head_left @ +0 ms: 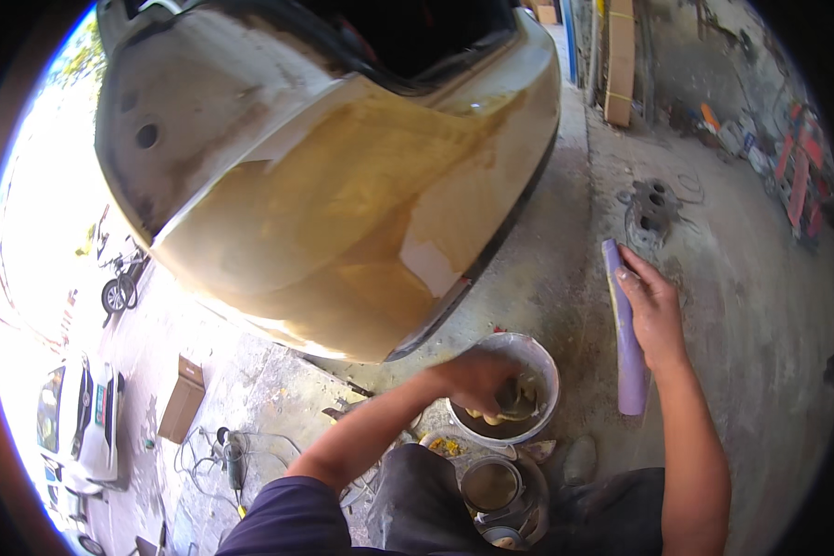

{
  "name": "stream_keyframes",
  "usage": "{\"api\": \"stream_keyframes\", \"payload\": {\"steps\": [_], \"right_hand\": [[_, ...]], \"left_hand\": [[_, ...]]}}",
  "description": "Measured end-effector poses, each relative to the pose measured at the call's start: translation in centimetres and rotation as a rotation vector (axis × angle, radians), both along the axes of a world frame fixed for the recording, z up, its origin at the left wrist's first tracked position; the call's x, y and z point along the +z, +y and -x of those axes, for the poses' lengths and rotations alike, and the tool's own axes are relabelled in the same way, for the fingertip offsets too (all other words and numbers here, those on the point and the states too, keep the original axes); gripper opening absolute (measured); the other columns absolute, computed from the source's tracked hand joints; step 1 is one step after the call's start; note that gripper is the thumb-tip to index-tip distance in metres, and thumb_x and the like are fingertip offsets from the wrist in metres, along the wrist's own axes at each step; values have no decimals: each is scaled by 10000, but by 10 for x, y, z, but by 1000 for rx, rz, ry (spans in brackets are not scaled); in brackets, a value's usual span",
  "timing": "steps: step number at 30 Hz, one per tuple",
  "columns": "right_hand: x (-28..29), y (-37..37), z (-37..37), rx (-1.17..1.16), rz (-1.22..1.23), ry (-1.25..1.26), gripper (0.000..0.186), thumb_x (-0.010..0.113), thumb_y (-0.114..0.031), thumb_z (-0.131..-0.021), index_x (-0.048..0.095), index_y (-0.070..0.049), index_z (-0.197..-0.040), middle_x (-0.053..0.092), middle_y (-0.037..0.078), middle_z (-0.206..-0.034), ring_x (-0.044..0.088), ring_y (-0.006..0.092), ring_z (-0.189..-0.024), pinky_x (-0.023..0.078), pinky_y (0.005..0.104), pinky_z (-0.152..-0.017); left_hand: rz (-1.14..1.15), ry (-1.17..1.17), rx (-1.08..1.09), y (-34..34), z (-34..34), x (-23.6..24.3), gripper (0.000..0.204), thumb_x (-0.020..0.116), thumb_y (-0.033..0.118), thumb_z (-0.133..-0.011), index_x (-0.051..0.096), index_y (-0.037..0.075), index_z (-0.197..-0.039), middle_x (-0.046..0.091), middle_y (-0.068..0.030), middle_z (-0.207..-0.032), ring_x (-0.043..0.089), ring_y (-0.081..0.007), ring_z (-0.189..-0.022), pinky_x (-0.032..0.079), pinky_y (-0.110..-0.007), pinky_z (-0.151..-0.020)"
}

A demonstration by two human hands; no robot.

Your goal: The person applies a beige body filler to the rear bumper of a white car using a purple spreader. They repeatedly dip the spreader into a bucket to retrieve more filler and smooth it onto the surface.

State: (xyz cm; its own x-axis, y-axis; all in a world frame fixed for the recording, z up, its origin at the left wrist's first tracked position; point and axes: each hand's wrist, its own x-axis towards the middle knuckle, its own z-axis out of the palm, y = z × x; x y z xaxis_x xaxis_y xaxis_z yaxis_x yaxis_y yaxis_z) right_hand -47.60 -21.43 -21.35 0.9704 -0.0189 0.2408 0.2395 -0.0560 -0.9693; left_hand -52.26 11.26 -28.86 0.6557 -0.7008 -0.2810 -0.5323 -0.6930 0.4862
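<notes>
My right hand (650, 313) grips a long, flat purple sanding block (626, 347) near its upper end, out to the right above the floor. My left hand (480, 382) reaches over the rim and into a white bucket (551, 408). Its fingers are smeared by motion, and I cannot make out what they hold. Yellowish lumps show beneath it inside the bucket. Above both hands looms a car body panel (315, 232), coated in patches of tan and yellow filler, with bare white areas.
Below the bucket stand a smaller round can (491, 486) and yellow crumbs. A corded power tool (233, 463) and a cardboard box (183, 398) lie on the left floor. A metal part (653, 211) rests at the right. A white car (79, 422) is parked outside.
</notes>
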Motion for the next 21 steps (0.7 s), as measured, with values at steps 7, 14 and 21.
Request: {"api": "stream_keyframes", "payload": {"steps": [7,14,21], "right_hand": [[63,105,-10,8,312,-651,427,747,-155,-1120,737,-27,-1527,745,201,-1489,720,376,-1378,546,445,-1193],[143,235,-36,-104,361,-1036,418,775,-173,-1074,775,-91,-1484,708,218,-1477,674,470,-1288,550,546,-1143],[138,274,-45,-138,493,-1003,426,746,-195,-1088,781,-130,-1508,681,214,-1557,657,487,-1311,552,556,-1155]], "left_hand": [[73,-781,99,64,29,323,687,935,90,-753,634,87,-1371,712,-215,-1236,745,-469,-1171,617,-525,-961],[-130,-1342,460,131,-39,456,750,935,284,-846,593,115,-1492,681,-240,-1363,726,-506,-1252,613,-559,-1045],[34,-994,636,190,-71,388,885,937,478,-887,550,117,-1597,608,-325,-1516,679,-500,-1397,563,-548,-1180]]}}
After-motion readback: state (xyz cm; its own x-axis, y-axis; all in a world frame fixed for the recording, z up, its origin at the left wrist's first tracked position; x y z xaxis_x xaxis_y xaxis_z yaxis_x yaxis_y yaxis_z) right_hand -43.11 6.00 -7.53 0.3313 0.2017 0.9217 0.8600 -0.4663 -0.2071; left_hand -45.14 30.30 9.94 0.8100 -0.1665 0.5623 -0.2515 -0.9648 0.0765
